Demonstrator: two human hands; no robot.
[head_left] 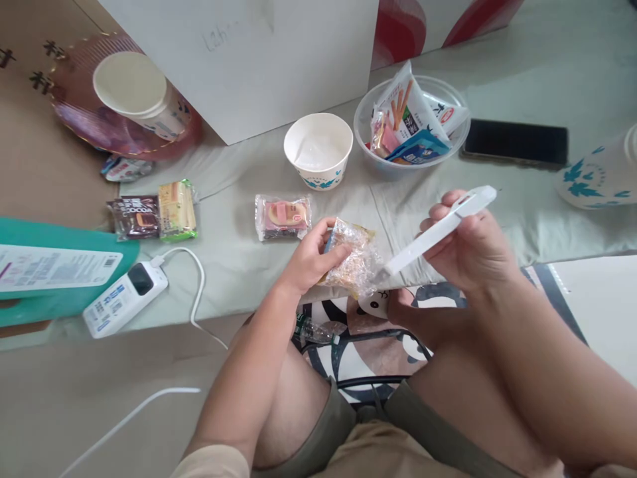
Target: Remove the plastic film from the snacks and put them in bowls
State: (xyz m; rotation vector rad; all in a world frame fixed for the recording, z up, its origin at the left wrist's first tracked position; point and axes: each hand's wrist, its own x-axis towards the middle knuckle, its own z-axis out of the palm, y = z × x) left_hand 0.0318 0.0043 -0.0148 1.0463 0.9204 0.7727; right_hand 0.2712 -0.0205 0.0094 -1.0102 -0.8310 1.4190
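My left hand (pixel 316 257) is closed around a snack packet (pixel 357 260) in crinkled clear wrapping, held over the table's front edge. In my right hand (pixel 470 249) is a white utility knife (pixel 423 244), slanting down to the left. Its greyish tip is right beside the wrapping; whether it touches cannot be made out. Just behind my left hand lies a wrapped cake (pixel 283 216) with a pink top. Beyond it stands a white paper bowl (pixel 318 149) with blue leaves, holding something pale or translucent.
A clear plastic bowl (pixel 363 143) of snack packets and a black phone (pixel 515 141) are at the back right, near a paper cup (pixel 597 172). On the left are wrapped snacks (pixel 178 209), a white power bank (pixel 124 299) with a cable, and a pink plate (pixel 74 99) carrying another cup (pixel 132 89).
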